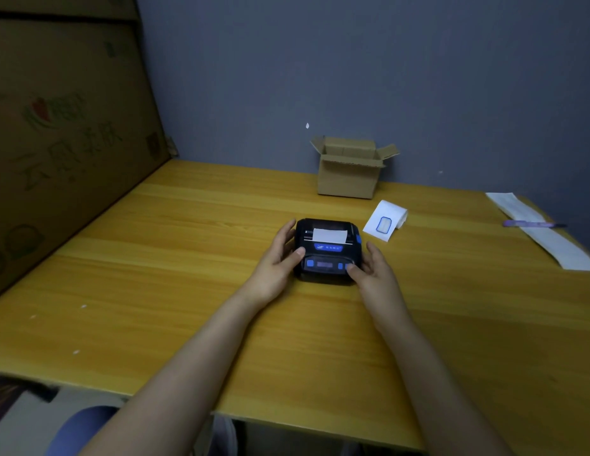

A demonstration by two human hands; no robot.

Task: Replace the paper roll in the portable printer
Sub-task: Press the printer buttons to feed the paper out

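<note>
A small black portable printer (326, 255) with blue buttons sits in the middle of the wooden table (155, 258), lid closed, with a short strip of white paper (330, 235) sticking out of its slot. My left hand (280, 261) grips its left side, thumb resting on the top near the front. My right hand (369, 268) holds the right front corner, thumb on a blue button. To the right behind the printer lies a white paper roll (386, 220) with a blue label, partly unrolled.
An open cardboard box (349, 169) stands at the back by the grey wall. A long white paper strip (544, 238) with a purple pen (530, 224) on it lies at the far right. Large cardboard sheets (56, 126) lean along the left side.
</note>
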